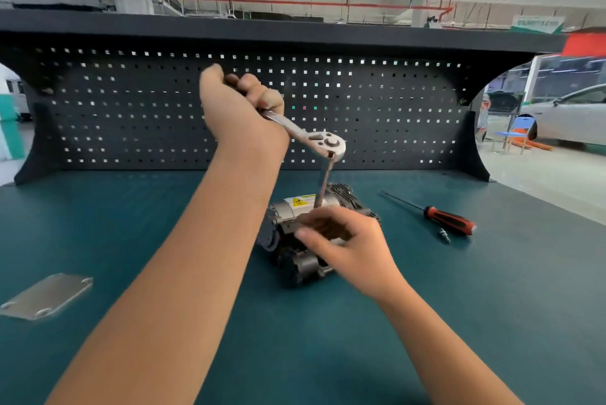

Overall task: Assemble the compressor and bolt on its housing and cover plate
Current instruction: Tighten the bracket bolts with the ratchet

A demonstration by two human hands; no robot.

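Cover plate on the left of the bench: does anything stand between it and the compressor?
Nothing lies on the bench between the cover plate and the compressor. The left forearm crosses above that path; the right hand and the ratchet occupy the compressor's top.

My silver steel ratchet (308, 136); grey ribbed metal compressor (288, 211), yellow warning label (302, 201); red-and-black-handled screwdriver (439, 216); teal bench top (98, 224).

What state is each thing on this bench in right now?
Ratchet: raised, its handle gripped by the left hand.
Extension: near upright, running from the ratchet down to the compressor.
Right hand: curled round the extension's lower end.
Compressor: lying on the bench.
Cover plate: flat on the bench, not fitted.
Screwdriver: lying untouched.
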